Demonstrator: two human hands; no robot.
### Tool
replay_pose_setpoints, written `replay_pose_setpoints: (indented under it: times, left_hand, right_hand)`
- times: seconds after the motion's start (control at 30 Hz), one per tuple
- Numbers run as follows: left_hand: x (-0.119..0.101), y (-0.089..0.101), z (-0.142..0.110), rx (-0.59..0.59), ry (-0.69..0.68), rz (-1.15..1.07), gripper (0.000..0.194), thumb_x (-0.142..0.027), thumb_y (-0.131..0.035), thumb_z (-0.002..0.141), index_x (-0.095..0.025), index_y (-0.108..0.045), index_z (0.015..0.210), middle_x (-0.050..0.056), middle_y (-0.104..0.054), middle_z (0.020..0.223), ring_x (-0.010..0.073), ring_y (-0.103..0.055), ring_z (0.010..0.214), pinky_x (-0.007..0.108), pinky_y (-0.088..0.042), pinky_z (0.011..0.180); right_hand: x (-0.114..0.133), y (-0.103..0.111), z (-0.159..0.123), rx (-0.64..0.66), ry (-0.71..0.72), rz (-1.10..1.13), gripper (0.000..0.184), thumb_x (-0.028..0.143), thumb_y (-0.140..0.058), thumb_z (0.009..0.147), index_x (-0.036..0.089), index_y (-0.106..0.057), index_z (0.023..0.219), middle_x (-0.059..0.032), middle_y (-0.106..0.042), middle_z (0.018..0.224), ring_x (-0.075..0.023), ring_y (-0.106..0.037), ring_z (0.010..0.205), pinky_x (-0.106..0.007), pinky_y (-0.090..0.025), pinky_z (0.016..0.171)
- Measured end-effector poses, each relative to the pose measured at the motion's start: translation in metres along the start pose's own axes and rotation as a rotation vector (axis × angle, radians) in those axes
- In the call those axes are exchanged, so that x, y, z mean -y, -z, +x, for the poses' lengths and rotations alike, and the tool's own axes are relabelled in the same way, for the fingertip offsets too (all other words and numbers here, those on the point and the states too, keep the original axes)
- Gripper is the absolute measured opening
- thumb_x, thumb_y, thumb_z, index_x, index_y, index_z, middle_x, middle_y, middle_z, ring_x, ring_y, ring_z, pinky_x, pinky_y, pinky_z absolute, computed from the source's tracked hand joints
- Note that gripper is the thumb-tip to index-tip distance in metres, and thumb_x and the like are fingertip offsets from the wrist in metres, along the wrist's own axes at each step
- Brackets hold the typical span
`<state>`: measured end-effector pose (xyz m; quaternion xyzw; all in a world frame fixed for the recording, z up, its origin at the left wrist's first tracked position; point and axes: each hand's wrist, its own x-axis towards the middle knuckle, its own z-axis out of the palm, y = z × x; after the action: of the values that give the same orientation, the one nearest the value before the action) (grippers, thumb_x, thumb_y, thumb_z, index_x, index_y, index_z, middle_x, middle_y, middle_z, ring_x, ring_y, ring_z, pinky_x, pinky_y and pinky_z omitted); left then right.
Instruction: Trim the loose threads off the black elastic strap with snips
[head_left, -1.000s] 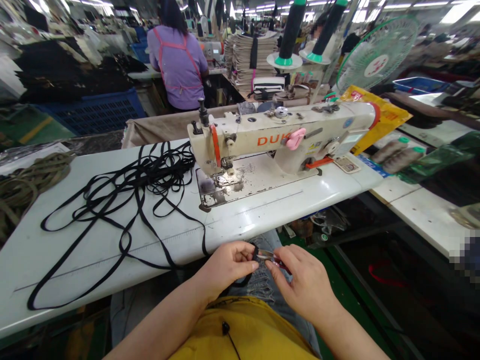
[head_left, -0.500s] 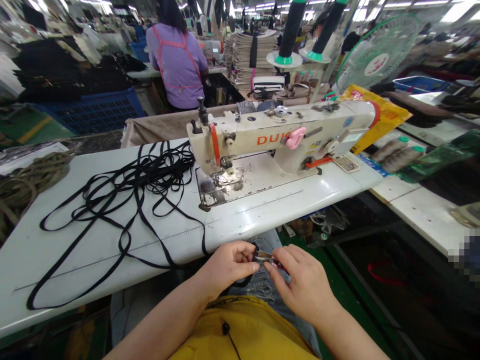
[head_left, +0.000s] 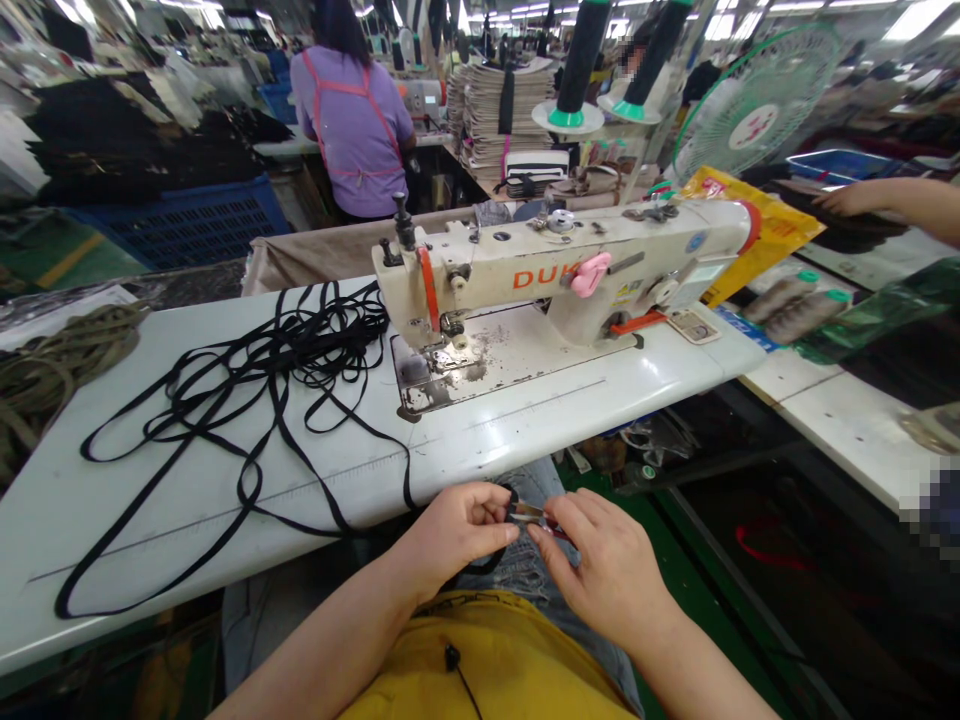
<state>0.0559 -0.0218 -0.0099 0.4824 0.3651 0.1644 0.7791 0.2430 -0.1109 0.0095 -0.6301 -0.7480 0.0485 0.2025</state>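
Left hand pinches the black strap between thumb and curled fingers, above the lap, just off the front edge of the counter. Right hand grips small scissors by their reddish handle, blades pointing at the left fingertips and the strap; whether they touch it is too small to tell. Narrow and thin, the strap looks light and limp, likely to fold away from a blade unless pinched close to its end. The scissors look stiff and light, best taken by the handle.

Beyond the left hand, a loose tangle of black strap spreads over the counter, some loops hanging near its edge. Straight ahead of both hands stands the sewing machine; farther right, another person's hand reaches over dark cloth.
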Motion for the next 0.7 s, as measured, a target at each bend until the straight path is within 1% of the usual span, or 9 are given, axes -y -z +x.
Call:
replay_pose_setpoints:
  times: [0.13, 0.3, 0.4, 0.47, 0.57, 0.63, 0.7]
  left_hand:
    - [0.002, 0.000, 0.000, -0.005, 0.002, -0.003, 0.044, -0.044, -0.086, 0.069, -0.013, -0.071, 0.096, 0.004, -0.064, 0.083, 0.0145, -0.054, 0.072, 0.027, -0.039, 0.068]
    - [0.008, 0.002, 0.002, -0.017, 0.002, -0.016, 0.047, -0.042, -0.084, 0.071, -0.012, -0.070, 0.103, 0.005, -0.066, 0.085, 0.0139, -0.055, 0.071, 0.027, -0.038, 0.066]
    - [0.011, 0.003, 0.003, -0.008, 0.001, -0.011, 0.044, -0.041, -0.084, 0.071, -0.012, -0.070, 0.101, 0.005, -0.066, 0.085, 0.0144, -0.056, 0.072, 0.027, -0.038, 0.067]
    - [0.011, 0.003, 0.003, 0.008, -0.001, -0.010, 0.040, -0.040, -0.084, 0.071, -0.013, -0.070, 0.097, 0.004, -0.066, 0.084, 0.0143, -0.056, 0.072, 0.027, -0.038, 0.067]
    - [0.008, 0.003, 0.002, 0.018, -0.003, -0.014, 0.037, -0.039, -0.083, 0.072, -0.013, -0.070, 0.095, 0.004, -0.066, 0.082, 0.0142, -0.056, 0.071, 0.026, -0.038, 0.066]
    - [0.006, 0.003, 0.001, 0.011, 0.006, -0.016, 0.036, -0.038, -0.083, 0.071, -0.013, -0.069, 0.094, 0.004, -0.066, 0.082, 0.0138, -0.055, 0.070, 0.026, -0.038, 0.065]
    - [0.003, 0.002, 0.001, 0.007, 0.016, -0.019, 0.037, -0.037, -0.082, 0.071, -0.012, -0.068, 0.094, 0.005, -0.066, 0.083, 0.0138, -0.055, 0.071, 0.026, -0.039, 0.065]
  right_hand:
    - [0.001, 0.000, 0.000, 0.001, 0.005, -0.025, 0.024, 0.031, -0.049, 0.102, 0.020, -0.058, 0.082, -0.0049, -0.058, 0.075, -0.0212, -0.051, 0.072, -0.034, -0.035, 0.067]
    - [0.001, -0.002, 0.001, 0.003, 0.014, -0.049, 0.023, 0.030, -0.049, 0.101, 0.020, -0.059, 0.083, -0.0051, -0.058, 0.075, -0.0216, -0.051, 0.072, -0.035, -0.035, 0.068]
    - [0.001, -0.003, 0.000, -0.001, 0.002, -0.009, 0.022, 0.030, -0.050, 0.101, 0.020, -0.059, 0.083, -0.0048, -0.058, 0.075, -0.0214, -0.051, 0.073, -0.034, -0.036, 0.068]
    - [0.000, -0.005, 0.000, 0.004, -0.034, 0.076, 0.022, 0.031, -0.051, 0.100, 0.021, -0.057, 0.082, -0.0038, -0.058, 0.075, -0.0201, -0.052, 0.071, -0.032, -0.035, 0.066]
    - [-0.002, -0.011, -0.001, 0.043, -0.146, 0.271, 0.025, 0.035, -0.055, 0.098, 0.021, -0.054, 0.077, -0.0013, -0.057, 0.073, -0.0178, -0.051, 0.068, -0.029, -0.034, 0.061]
    - [-0.005, -0.017, -0.001, 0.091, -0.254, 0.456, 0.031, 0.042, -0.056, 0.097, 0.022, -0.052, 0.073, 0.0011, -0.053, 0.068, -0.0164, -0.048, 0.065, -0.028, -0.033, 0.058]
    - [-0.007, -0.025, -0.001, 0.148, -0.364, 0.689, 0.041, 0.053, -0.056, 0.095, 0.022, -0.050, 0.070, 0.0035, -0.045, 0.063, -0.0150, -0.043, 0.061, -0.027, -0.031, 0.055]
